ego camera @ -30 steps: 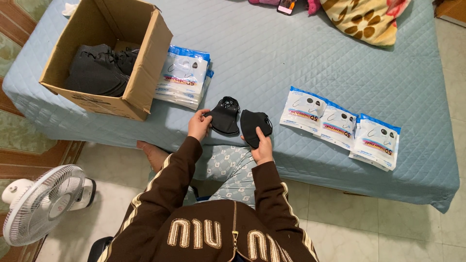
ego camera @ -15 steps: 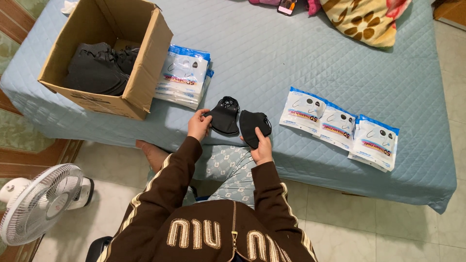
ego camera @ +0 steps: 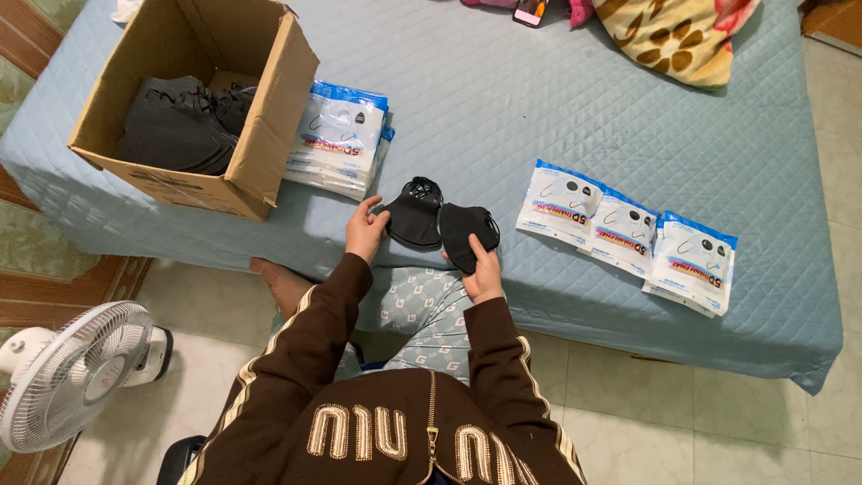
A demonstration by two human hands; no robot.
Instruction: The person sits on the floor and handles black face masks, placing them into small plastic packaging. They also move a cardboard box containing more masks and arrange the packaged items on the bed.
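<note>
Two black folded masks at frame centre, side by side and touching, on the blue quilted bed [ego camera: 575, 117]. Left mask [ego camera: 415, 214]: long axis upright, under the left hand [ego camera: 365, 230], fingertips on its left edge. Right mask [ego camera: 466, 233]: tilted, lower end pinched by the right hand [ego camera: 485, 269], thumb on top.

2 black masks [ego camera: 440, 220] lie on a pale blue quilted bedspread [ego camera: 557, 108] (diamond stitching), beside a brown cardboard box [ego camera: 260, 135].
</note>
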